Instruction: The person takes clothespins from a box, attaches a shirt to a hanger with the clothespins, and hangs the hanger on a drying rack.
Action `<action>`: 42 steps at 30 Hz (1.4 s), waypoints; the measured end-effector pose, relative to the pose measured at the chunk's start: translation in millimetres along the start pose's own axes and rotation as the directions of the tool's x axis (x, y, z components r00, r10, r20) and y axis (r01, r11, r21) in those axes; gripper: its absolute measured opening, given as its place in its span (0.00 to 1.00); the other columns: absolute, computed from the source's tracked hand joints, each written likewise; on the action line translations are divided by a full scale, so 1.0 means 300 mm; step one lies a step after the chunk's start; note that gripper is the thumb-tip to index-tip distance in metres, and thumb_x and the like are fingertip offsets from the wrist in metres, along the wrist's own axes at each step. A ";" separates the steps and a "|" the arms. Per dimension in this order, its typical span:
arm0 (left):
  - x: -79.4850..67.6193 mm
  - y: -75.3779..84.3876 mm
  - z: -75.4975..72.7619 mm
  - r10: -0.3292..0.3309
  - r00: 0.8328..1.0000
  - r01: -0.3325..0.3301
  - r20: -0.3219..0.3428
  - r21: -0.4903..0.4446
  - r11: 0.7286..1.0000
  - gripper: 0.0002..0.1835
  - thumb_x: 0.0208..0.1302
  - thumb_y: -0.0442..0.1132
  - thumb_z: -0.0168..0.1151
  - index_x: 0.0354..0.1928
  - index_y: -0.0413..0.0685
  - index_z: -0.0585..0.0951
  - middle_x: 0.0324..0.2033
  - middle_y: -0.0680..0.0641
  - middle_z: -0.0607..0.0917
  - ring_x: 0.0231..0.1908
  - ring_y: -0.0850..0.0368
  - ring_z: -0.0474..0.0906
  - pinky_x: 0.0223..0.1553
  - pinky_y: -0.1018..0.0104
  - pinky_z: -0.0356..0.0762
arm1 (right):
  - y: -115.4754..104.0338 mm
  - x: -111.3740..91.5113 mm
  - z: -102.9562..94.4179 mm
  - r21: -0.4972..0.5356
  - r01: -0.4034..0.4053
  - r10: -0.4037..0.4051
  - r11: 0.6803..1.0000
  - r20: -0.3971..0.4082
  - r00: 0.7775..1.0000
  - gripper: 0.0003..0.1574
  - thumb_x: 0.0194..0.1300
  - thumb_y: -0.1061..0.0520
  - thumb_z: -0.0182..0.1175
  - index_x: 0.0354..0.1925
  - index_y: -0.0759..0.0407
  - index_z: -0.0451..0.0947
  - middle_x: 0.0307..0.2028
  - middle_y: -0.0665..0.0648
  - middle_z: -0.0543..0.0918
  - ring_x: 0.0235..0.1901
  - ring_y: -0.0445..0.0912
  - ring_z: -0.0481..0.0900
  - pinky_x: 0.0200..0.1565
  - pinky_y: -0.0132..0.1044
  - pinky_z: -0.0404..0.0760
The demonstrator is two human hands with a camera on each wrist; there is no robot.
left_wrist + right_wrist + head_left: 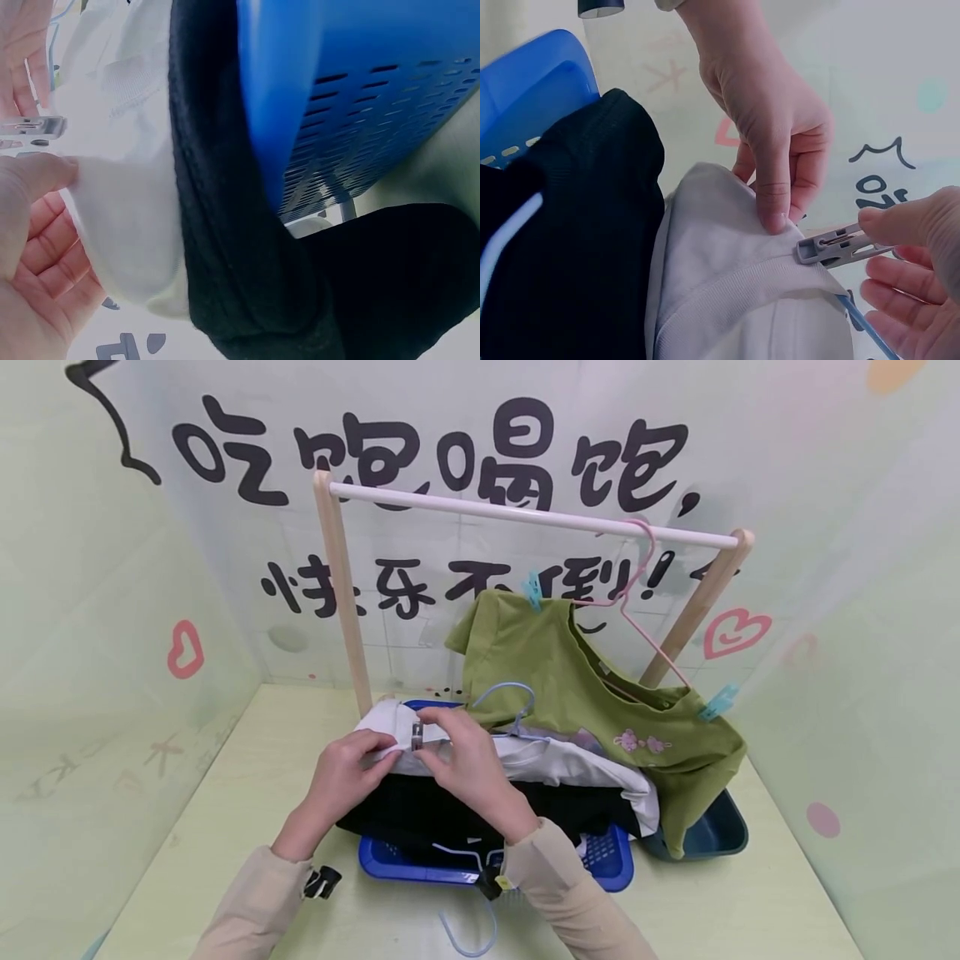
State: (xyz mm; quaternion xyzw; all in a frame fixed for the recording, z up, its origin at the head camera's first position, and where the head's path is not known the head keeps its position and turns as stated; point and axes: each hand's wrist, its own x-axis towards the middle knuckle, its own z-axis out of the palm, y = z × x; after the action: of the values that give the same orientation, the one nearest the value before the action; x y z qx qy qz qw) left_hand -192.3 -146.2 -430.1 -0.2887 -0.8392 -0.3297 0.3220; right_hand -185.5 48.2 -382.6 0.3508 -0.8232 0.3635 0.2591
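A white garment [577, 762] lies over a black garment [420, 810], with a light blue hanger [512, 689] at its top. My left hand [347, 774] pinches the white cloth near its left end, thumb on top in the right wrist view. Between thumb and fingers, my right hand [474, 768] pinches a grey clothespin [840, 246]. The clothespin's tip is right at the white fabric's edge, beside the left thumb, and the blue hanger arm [866, 326] comes out of the cloth close by.
Behind stands a rack with a white rail [480, 508]. A green T-shirt [525, 660] hangs there on a pink hanger [637, 568] with blue clothespins [721, 702]. Under the clothes are a blue basket [617, 860] and a dark basin [720, 831]. Another hanger hook [472, 952] lies in front.
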 end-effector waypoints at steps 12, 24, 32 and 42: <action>0.001 -0.007 -0.002 0.014 1.000 -0.014 -0.003 -0.017 1.000 0.08 0.44 0.27 0.72 0.28 0.38 0.83 0.25 0.45 0.84 0.27 0.53 0.81 0.29 0.59 0.79 | -0.002 -0.064 -0.064 0.072 0.017 -0.012 0.997 -0.064 0.998 0.20 0.50 0.65 0.69 0.44 0.64 0.78 0.41 0.57 0.83 0.43 0.48 0.78 0.48 0.35 0.75; 0.002 -0.004 0.001 -0.013 1.000 0.013 0.006 -0.022 1.000 0.07 0.44 0.27 0.72 0.27 0.39 0.83 0.25 0.45 0.84 0.27 0.54 0.81 0.29 0.59 0.79 | 0.033 -0.144 -0.130 0.089 -0.007 0.016 0.996 -0.102 0.995 0.23 0.48 0.67 0.70 0.45 0.64 0.78 0.40 0.57 0.82 0.41 0.49 0.78 0.42 0.41 0.77; 0.001 -0.008 0.008 -0.011 1.000 0.011 0.004 -0.016 1.000 0.07 0.44 0.27 0.72 0.27 0.39 0.83 0.24 0.46 0.84 0.26 0.54 0.81 0.28 0.60 0.78 | 0.076 -0.221 -0.183 0.088 -0.004 0.020 0.996 -0.180 0.983 0.24 0.45 0.71 0.70 0.44 0.64 0.78 0.40 0.59 0.83 0.39 0.51 0.80 0.35 0.45 0.80; 0.002 -0.017 0.015 -0.003 1.000 0.003 -0.012 -0.009 1.000 0.08 0.42 0.27 0.72 0.27 0.39 0.83 0.24 0.46 0.84 0.25 0.56 0.80 0.26 0.64 0.77 | 0.110 -0.299 -0.253 0.076 -0.103 0.118 0.992 -0.223 0.968 0.23 0.45 0.72 0.69 0.43 0.64 0.79 0.39 0.59 0.84 0.39 0.49 0.80 0.37 0.39 0.79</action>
State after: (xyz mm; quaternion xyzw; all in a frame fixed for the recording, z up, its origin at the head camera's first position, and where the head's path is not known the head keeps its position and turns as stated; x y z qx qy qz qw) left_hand -197.7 -145.9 -434.1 -0.2869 -0.8362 -0.3357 0.3252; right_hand -142.1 158.6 -411.9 0.2686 -0.7944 0.4413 0.3194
